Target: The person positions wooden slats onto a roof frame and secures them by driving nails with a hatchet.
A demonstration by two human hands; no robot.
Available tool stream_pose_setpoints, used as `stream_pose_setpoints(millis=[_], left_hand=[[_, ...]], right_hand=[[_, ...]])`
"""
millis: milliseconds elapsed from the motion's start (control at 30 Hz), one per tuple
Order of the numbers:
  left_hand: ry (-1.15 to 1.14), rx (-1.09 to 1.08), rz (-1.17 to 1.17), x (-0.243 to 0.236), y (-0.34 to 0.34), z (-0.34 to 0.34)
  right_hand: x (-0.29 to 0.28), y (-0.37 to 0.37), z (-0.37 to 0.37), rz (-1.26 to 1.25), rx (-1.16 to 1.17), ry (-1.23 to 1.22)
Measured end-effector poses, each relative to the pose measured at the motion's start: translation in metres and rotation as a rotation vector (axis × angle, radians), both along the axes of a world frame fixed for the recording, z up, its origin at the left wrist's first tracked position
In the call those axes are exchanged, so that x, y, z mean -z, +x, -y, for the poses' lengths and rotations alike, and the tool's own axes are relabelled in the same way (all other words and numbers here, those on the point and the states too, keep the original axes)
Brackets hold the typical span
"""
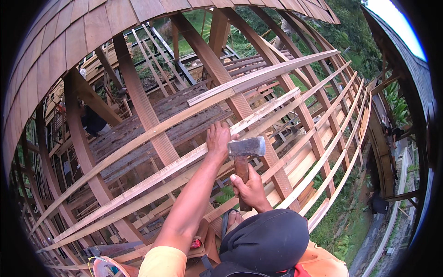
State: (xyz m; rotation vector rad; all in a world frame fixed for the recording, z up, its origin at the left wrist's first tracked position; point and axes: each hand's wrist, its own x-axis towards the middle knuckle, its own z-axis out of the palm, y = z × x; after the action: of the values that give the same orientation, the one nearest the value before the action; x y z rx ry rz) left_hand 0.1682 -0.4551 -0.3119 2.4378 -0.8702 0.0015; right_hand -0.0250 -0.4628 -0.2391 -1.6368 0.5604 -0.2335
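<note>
My left hand (218, 138) is closed over a long pale wooden batten (184, 159) that runs across the sloping rafters. Any small thing under its fingers is hidden. Close on its right, my right hand (250, 188) grips the wooden handle of a hatchet (247, 147). The steel head of the hatchet is held up near the left fingers, with its brighter flared edge to the right. Below the hands, my sandalled foot (230, 220) rests among the battens.
Brown rafters (145, 104) cross several battens, with open gaps between them. Wooden shingles (87, 32) cover the slope above. An orange bucket (110, 267) sits at lower left. A person in dark clothes (93, 121) is beneath the frame. Another roof (406, 60) stands at right.
</note>
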Motion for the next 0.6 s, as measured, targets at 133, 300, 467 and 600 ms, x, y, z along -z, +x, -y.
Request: stream_pose_setpoints(millis=[133,300,467,600], left_hand=[[-0.135,0.177,-0.248,0.011,0.029,-0.014],[-0.108,0.195,0.031,0.004,0.038,-0.124],[0.009,0.215,-0.470,-0.051,0.006,-0.248],[0.204,0.265,-0.271,-0.059,-0.011,-0.316]], right_hand=[[0.008,0.002,-0.001,0.045,0.072,0.178],[0.011,-0.001,0.005,0.039,0.075,0.218],[0.046,-0.016,0.020,-0.003,0.121,0.224],[0.050,-0.010,0.020,-0.021,0.092,0.226]])
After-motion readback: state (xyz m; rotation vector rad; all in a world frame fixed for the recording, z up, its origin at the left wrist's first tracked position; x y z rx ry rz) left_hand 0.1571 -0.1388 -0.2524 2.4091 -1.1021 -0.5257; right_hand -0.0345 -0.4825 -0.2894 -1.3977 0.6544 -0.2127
